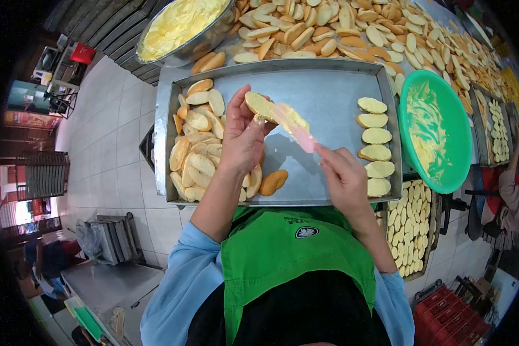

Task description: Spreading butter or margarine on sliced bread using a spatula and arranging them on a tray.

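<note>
My left hand [244, 134] holds a halved bread roll [258, 105] above a metal baking tray [281, 202], its cut face coated with pale yellow spread. In my right hand [344, 177] is a pink spatula [303, 137]; its blade, smeared with the same spread, touches the right end of the roll. Plain halved rolls [201, 164] are heaped in the left part of the tray. Along the tray's right side, several spread-coated halves [376, 136] lie in a column. A green plastic basin [458, 142] with yellow spread smeared inside stands just right of the tray.
A metal bowl [207, 45] of yellow spread stands at the upper left. Many halved rolls [302, 32] cover the table beyond the tray. Another tray of coated halves [408, 229] sits lower right, above red crates [450, 311]. Other people are at the far right and lower left.
</note>
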`<state>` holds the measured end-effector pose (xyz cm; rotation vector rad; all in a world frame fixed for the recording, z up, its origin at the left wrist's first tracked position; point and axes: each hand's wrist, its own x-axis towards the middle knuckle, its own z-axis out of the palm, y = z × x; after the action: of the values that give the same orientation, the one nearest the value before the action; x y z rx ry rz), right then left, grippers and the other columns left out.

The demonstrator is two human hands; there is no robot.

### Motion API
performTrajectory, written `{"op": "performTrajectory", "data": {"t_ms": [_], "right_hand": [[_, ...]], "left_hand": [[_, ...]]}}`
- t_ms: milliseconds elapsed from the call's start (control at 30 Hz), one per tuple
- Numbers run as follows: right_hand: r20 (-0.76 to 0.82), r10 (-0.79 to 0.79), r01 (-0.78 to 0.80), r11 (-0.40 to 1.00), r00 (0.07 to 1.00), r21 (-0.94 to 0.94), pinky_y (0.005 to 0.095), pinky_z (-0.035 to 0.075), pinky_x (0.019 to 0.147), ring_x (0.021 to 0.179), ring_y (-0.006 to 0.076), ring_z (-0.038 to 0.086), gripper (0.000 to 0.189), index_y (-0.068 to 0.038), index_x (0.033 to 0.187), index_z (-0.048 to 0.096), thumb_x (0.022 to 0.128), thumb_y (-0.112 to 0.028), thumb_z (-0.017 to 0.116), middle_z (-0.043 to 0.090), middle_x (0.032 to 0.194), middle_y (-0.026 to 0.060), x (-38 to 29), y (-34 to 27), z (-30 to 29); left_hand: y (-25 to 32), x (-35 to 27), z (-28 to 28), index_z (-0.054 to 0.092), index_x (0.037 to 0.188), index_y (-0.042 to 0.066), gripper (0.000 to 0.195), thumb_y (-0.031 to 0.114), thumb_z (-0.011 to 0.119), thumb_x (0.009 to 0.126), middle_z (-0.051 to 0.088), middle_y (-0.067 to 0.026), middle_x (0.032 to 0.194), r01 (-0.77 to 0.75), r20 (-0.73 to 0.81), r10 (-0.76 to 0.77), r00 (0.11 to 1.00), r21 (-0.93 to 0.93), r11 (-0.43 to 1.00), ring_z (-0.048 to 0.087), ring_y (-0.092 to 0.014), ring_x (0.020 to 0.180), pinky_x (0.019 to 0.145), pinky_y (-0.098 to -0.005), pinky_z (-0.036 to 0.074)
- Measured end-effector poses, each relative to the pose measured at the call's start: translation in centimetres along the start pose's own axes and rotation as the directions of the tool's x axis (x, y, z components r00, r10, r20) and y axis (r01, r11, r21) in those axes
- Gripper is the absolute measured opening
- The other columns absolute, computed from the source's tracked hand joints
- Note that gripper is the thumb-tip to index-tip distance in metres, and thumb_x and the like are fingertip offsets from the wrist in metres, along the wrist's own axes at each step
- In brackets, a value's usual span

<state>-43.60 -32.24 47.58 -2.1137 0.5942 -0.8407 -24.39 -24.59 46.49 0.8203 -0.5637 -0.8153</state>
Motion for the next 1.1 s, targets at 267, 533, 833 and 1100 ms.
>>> {"op": "performTrajectory", "data": {"t_ms": [267,533,833,1100], "right_hand": [[-0.112,-0.213,0.187,0.961,0.971,-0.202,0.0285,0.042,0.046,0.055,0.0198,0.054,0.032,-0.006,0.101,0.062,0.07,0.003,0.058,0.054,0.07,0.0078,0.1,0.0,-0.3],[-0.049,0.11,-0.115,0.987,0.993,-0.116,0.025,0.037,0.043,0.052,0.0113,0.046,0.029,-0.008,0.107,0.058,0.08,-0.002,0.052,0.052,0.068,0.003,-0.2,2.1,-0.4],[0.422,0.517,-0.652,0.429,0.745,0.625,0.0162,0.029,0.041,0.048,0.0028,0.038,0.027,-0.004,0.114,0.051,0.088,-0.008,0.048,0.05,0.068,0.0012,-3.2,1.6,-4.1],[-0.054,0.645,-0.434,0.572,0.763,0.696,0.0163,0.028,0.04,0.048,0.0042,0.039,0.028,0.001,0.113,0.05,0.086,-0.005,0.05,0.052,0.069,0.0035,-6.5,2.3,-10.4]], "left_hand": [[-0.9,-0.3,-0.5,0.036,0.122,0.013,0.049,-0.005,0.053,0.081,0.043,-0.0079,0.116,-0.242,0.002,0.246,0.969,0.177,0.954,0.046,-0.021,0.109,0.089,-0.0353,0.043],[-0.8,-0.5,0.0,0.038,0.116,0.01,0.047,-0.011,0.053,0.077,0.042,-0.0119,0.117,-0.502,0.157,0.478,0.864,0.354,0.789,0.045,-0.024,0.112,0.09,-0.0356,0.042],[-3.4,3.8,0.7,0.04,0.111,0.004,0.04,-0.011,0.051,0.075,0.051,-0.0126,0.11,-0.217,0.104,0.197,0.975,0.65,0.728,0.054,-0.02,0.1,0.081,-0.0289,0.047],[-14.9,12.3,5.2,0.054,0.097,0.005,0.032,0.002,0.065,0.068,0.062,-0.0085,0.083,0.026,-0.021,-0.015,1.0,0.907,0.42,0.059,-0.016,0.071,0.068,-0.0289,0.048]]}}
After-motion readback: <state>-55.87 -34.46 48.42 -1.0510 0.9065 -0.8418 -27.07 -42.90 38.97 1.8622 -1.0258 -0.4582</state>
